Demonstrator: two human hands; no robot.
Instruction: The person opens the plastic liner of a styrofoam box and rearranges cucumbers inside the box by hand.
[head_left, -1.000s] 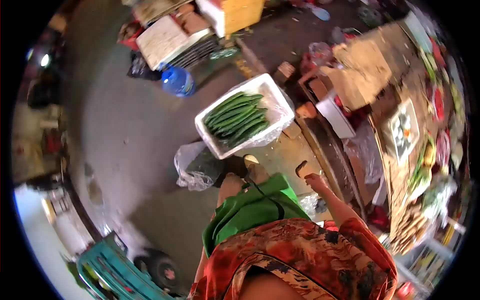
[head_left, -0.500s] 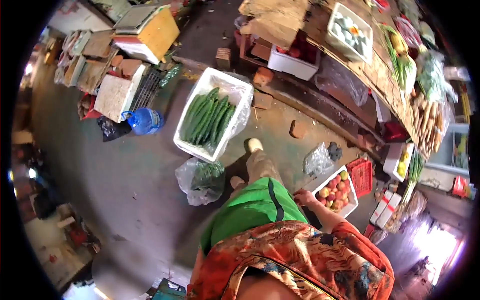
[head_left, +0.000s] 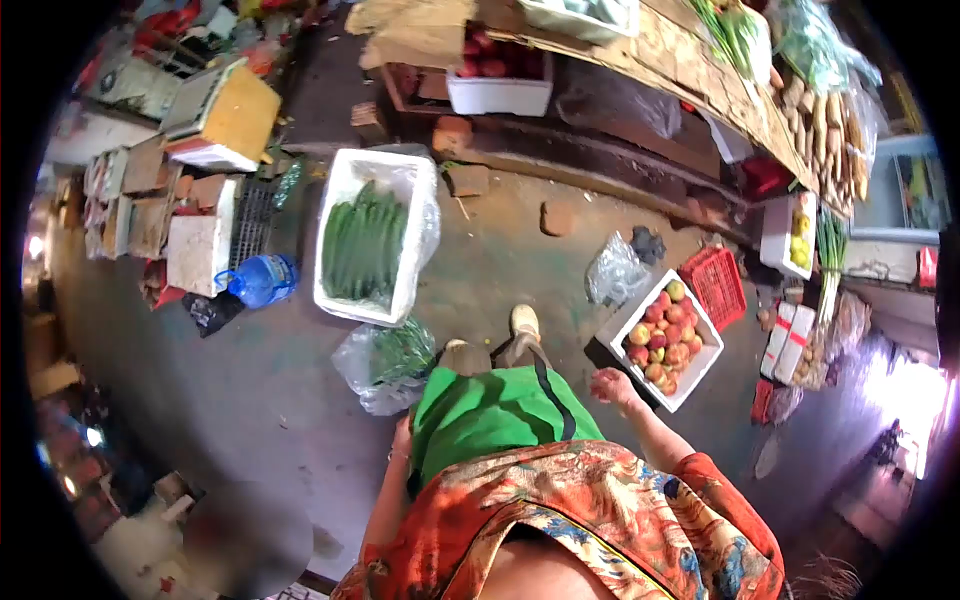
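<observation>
My right hand [head_left: 611,386] hangs beside the green apron [head_left: 500,415], its fingers curled in and nothing visible in them. Nearest to it is a white foam box [head_left: 712,352] of red-and-yellow round fruit [head_left: 664,338], apart from the hand. My left hand [head_left: 402,437] is low at the apron's other side, its fingers mostly hidden. Ahead of it on the floor lies a clear plastic bag [head_left: 372,375] with green vegetables inside. Beyond the bag stands a white foam box [head_left: 415,225] with a row of long green cucumbers [head_left: 365,245].
A blue water jug [head_left: 262,281] stands left of the cucumber box. A red plastic crate [head_left: 713,288] and crumpled clear plastic [head_left: 615,270] lie near the fruit box. Bricks [head_left: 557,218] sit before a low ledge, below a cardboard-covered stall [head_left: 690,50].
My body has moved forward and turned somewhat. My right hand has swung away from the apron's edge, and my left hand has come into view at the apron's left side.
</observation>
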